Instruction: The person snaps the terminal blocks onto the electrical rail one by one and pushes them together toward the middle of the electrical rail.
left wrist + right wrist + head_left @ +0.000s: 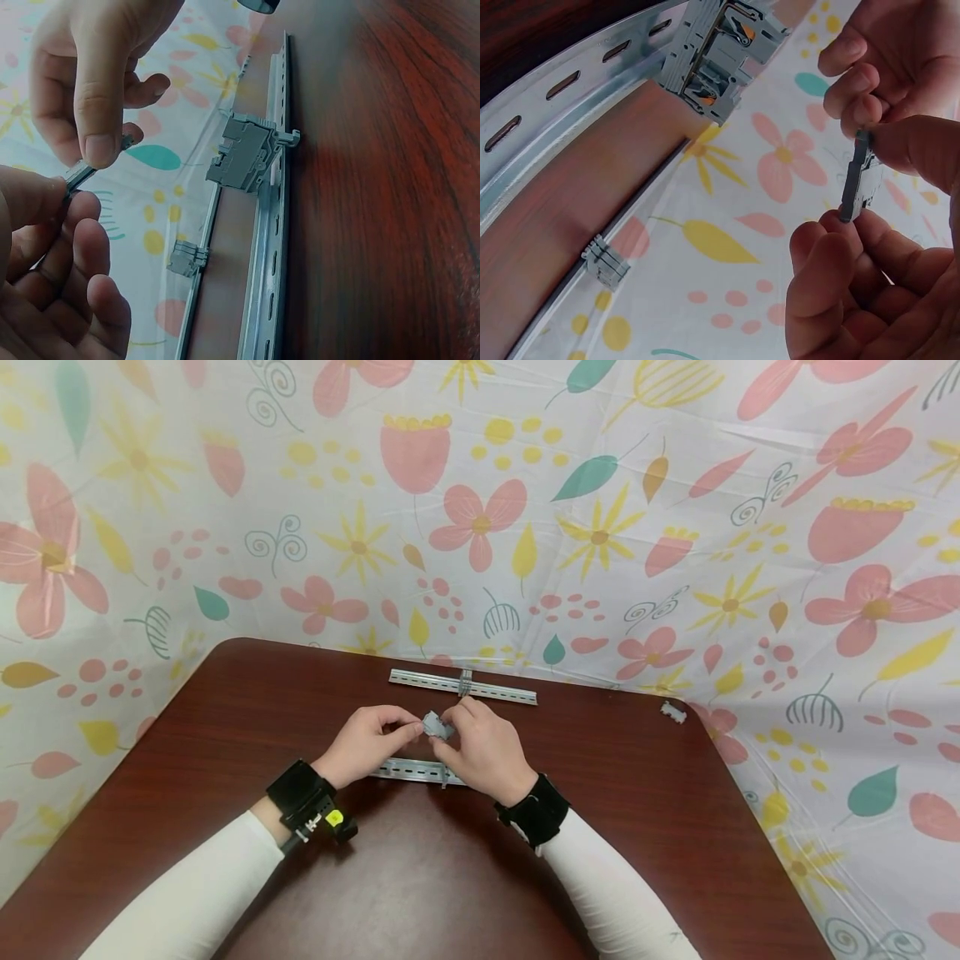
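Both hands meet above the near metal DIN rail (408,769), pinching a thin grey terminal block (435,725) between them. My left hand (370,741) holds its left side with thumb and fingertips, and my right hand (489,750) grips the right side. Seen edge-on in the right wrist view, the held block (853,184) is narrow, its ends covered by fingertips. Other grey terminal blocks (244,154) sit on the near rail below the hands, standing out from it; orange parts show on their side in the right wrist view.
Behind the hands a second slotted rail (420,680) lies across the table, with a small group of grey blocks (465,682) on it. A loose grey piece (672,712) lies at the far right corner of the brown table (615,827). A flower-patterned cloth (480,527) hangs behind.
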Demonstrator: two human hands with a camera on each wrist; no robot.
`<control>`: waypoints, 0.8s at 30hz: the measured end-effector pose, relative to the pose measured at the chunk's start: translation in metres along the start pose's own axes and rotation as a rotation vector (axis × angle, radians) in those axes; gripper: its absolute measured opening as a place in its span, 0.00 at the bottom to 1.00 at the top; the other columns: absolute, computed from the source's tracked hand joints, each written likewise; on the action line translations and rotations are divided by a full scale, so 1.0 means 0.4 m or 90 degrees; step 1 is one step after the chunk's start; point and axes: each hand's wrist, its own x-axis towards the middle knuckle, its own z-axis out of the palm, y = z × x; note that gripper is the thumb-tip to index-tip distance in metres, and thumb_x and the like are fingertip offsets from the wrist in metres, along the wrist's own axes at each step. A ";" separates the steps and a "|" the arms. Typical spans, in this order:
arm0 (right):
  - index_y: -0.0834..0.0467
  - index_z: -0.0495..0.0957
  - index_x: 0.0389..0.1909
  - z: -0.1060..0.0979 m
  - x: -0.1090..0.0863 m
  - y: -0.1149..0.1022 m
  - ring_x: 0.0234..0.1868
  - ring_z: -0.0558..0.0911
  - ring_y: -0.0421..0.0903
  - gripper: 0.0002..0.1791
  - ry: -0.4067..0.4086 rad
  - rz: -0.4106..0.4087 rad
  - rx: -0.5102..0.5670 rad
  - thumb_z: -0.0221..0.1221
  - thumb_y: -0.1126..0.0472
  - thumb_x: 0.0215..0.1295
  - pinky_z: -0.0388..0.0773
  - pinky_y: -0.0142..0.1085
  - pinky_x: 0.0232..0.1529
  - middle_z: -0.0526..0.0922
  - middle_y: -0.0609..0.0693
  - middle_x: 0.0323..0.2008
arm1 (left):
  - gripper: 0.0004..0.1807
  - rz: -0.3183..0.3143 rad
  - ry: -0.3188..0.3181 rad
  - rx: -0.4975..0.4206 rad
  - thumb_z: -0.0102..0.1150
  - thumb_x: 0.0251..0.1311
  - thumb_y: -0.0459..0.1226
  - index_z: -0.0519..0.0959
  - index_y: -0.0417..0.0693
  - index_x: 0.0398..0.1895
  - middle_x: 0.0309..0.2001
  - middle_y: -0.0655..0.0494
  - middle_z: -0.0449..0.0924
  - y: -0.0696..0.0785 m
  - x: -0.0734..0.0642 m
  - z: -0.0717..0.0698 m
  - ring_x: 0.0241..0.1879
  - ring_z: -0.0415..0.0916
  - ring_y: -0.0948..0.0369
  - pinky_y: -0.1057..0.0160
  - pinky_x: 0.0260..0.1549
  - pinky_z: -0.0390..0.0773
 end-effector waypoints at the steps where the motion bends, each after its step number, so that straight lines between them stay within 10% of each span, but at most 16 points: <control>1: 0.58 0.86 0.45 0.000 0.000 0.000 0.35 0.80 0.45 0.13 0.003 -0.001 0.001 0.76 0.55 0.70 0.81 0.37 0.30 0.82 0.49 0.40 | 0.07 0.001 0.001 -0.001 0.69 0.79 0.41 0.93 0.51 0.48 0.41 0.60 0.91 -0.001 0.000 0.000 0.36 0.84 0.60 0.60 0.37 0.82; 24: 0.56 0.87 0.44 -0.016 0.003 -0.006 0.29 0.75 0.38 0.07 -0.089 0.091 0.180 0.69 0.56 0.79 0.75 0.36 0.33 0.81 0.44 0.35 | 0.06 0.029 -0.004 0.018 0.65 0.82 0.37 0.91 0.51 0.48 0.39 0.59 0.87 -0.004 -0.004 0.005 0.36 0.82 0.59 0.60 0.38 0.82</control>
